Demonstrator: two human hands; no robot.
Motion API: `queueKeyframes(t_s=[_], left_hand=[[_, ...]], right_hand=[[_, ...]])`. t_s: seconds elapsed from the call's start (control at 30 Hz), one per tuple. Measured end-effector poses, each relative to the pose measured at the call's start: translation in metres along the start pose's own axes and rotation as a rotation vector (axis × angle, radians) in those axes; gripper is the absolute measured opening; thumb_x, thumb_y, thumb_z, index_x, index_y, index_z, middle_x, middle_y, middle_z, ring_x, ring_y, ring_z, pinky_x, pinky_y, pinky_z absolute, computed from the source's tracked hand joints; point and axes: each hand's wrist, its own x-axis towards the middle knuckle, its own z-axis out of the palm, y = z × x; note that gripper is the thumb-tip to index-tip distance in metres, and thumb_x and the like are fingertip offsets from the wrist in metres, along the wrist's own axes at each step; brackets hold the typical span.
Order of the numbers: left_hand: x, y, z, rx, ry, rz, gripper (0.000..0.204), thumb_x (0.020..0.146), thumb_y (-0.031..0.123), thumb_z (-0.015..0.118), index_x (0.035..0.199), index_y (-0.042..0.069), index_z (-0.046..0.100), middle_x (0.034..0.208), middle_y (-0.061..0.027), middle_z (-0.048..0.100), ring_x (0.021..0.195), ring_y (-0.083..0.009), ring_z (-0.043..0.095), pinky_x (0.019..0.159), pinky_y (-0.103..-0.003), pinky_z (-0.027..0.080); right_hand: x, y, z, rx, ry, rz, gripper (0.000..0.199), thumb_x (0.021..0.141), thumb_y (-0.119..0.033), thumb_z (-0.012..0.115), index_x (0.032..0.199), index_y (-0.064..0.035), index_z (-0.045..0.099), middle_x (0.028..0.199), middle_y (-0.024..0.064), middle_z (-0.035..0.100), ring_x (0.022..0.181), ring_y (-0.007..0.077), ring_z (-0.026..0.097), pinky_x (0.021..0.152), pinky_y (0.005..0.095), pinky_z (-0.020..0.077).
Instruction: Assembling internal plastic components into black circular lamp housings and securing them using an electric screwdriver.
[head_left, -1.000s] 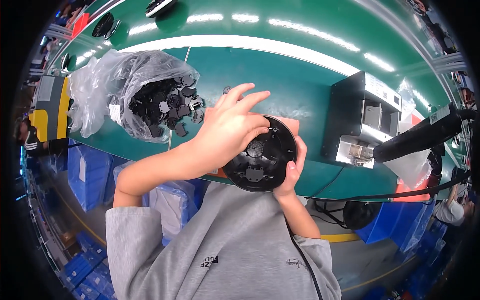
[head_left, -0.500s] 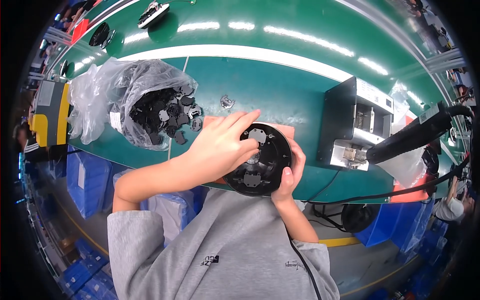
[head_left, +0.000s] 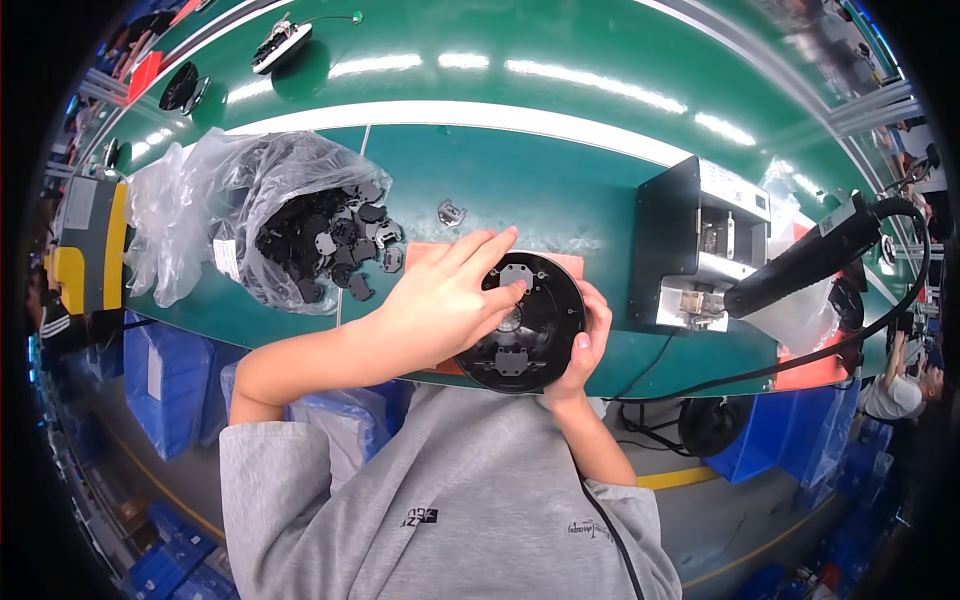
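Nearby, a clear bag (head_left: 215, 215) spills black parts (head_left: 325, 240); both hands' grip holds the black disc (head_left: 535, 330).

We see a clear plastic bag (head_left: 215, 215) lying open on the green bench at the left, small black flat parts (head_left: 330, 240) spilling from its mouth; a white label (head_left: 228, 262) shows on its near side. Another clear plastic bag (head_left: 800, 310) sits at the right, behind the black handheld tool.
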Motion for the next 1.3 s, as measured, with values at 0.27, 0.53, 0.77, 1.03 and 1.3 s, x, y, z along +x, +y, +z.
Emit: queueKeyframes(t_s=[0.27,0.53,0.77,1.03,1.3], left_hand=[[0.002,-0.003,0.003,-0.12,0.013,-0.033,0.021,0.078,0.019,0.065,0.097,0.011,0.069,0.113,-0.0178,0.055,0.095,-0.032,0.059,0.076,-0.041,0.049],[0.009,-0.013,-0.003,-0.276,-0.198,-0.16,0.022,0.08,0.019,0.061,0.099,0.012,0.07,0.09,-0.0147,0.057,0.067,-0.0337,0.062,0.063,-0.042,0.051],[0.011,-0.015,-0.007,-0.376,-0.213,-0.169,0.025,0.08,0.018,0.056,0.101,0.012,0.069,0.085,-0.0149,0.058,0.072,-0.0329,0.063,0.067,-0.044,0.051],[0.014,-0.022,0.004,-0.504,-0.189,-0.193,0.024,0.081,0.012,0.052,0.099,0.009,0.068,0.083,-0.0179,0.063,0.071,-0.0355,0.062,0.066,-0.042,0.051],[0.009,-0.016,0.015,-0.452,0.02,-0.126,0.022,0.071,0.002,0.056,0.091,0.001,0.066,0.087,-0.0177,0.064,0.073,-0.0342,0.063,0.067,-0.04,0.051]], right_hand=[[0.015,-0.035,-0.028,-0.364,0.139,-0.572,0.027,0.087,-0.025,0.045,0.104,-0.0034,0.047,0.12,0.0188,0.048,0.118,0.0347,0.046,0.103,0.0462,0.0349],[0.125,-0.138,-0.08,-0.353,0.467,-0.222,0.055,0.092,-0.033,0.048,0.131,0.0047,0.038,0.134,0.016,0.042,0.126,0.0229,0.039,0.108,0.0364,0.0255],[0.176,-0.152,-0.131,0.208,-0.595,0.186,0.087,0.081,-0.065,0.054,0.142,-0.008,0.029,0.07,0.0089,0.048,0.069,0.0214,0.051,0.053,0.0365,0.049],[0.134,-0.159,-0.129,0.365,-0.375,0.009,0.07,0.083,-0.06,0.053,0.13,-0.009,0.043,0.067,0.0049,0.042,0.052,0.017,0.041,0.044,0.0291,0.0373],[0.107,-0.128,-0.126,0.073,-0.113,-0.484,0.082,0.078,-0.074,0.045,0.127,-0.0072,0.044,0.058,0.0056,0.043,0.043,0.0174,0.04,0.039,0.033,0.0385]])
